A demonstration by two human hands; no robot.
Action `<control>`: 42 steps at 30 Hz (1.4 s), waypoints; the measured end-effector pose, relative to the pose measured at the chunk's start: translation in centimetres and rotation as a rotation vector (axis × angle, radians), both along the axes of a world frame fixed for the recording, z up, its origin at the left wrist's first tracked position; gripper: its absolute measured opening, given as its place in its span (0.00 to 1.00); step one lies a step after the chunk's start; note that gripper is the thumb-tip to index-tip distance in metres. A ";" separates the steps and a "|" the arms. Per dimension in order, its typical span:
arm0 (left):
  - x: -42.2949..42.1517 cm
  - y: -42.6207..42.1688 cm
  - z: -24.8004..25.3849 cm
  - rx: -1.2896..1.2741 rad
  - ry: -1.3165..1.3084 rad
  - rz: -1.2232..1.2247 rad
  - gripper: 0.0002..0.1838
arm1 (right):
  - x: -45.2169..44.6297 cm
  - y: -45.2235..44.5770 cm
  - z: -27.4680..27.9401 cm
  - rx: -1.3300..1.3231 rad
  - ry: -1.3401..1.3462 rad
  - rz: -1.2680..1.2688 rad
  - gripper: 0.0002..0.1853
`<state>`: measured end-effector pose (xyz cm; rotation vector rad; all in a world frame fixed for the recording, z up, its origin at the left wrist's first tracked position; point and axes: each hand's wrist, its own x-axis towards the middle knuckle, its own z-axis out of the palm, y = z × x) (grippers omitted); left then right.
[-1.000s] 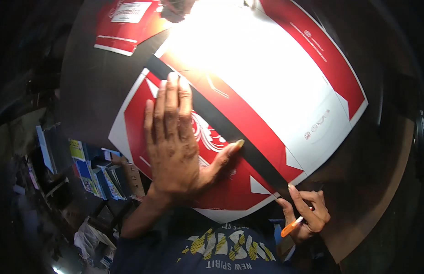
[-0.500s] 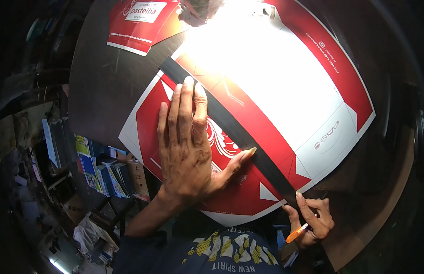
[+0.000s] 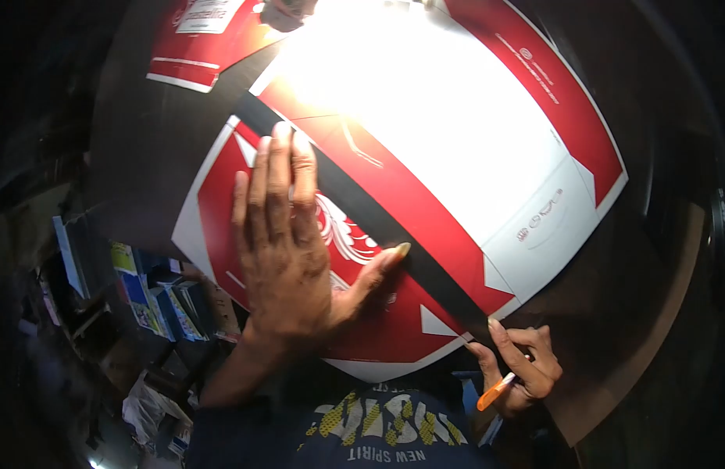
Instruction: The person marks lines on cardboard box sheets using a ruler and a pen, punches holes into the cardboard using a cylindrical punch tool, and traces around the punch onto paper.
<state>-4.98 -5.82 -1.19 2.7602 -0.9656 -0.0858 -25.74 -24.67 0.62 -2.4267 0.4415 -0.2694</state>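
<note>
A long black straightedge strip [image 3: 349, 192] lies diagonally across a large red and white printed sheet [image 3: 425, 187]. My left hand [image 3: 288, 258] rests flat on the sheet with its fingers stretched out. Its fingertips and thumb touch the strip's near edge. At the strip's lower right end is my right hand [image 3: 526, 363], its thumb and index fingertip at the corner by the sheet's edge. Its curled fingers hold a slim orange and white pen-like tool [image 3: 494, 393]; I cannot tell its exact kind.
Another red printed piece [image 3: 210, 47] lies at the upper left on the dark table [image 3: 136, 148]. A bright light washes out the sheet's top. Below the table on the left are stacks of booklets [image 3: 175, 305] and a white plastic bag [image 3: 148, 410].
The whole view has shifted, so sheet, strip and hands appear farther left and slightly higher. Both hands keep about the same places on the strip.
</note>
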 end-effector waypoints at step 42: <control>-0.1 0.0 -0.2 -0.054 0.008 0.011 0.68 | 0.1 -0.2 0.2 0.036 0.014 0.029 0.25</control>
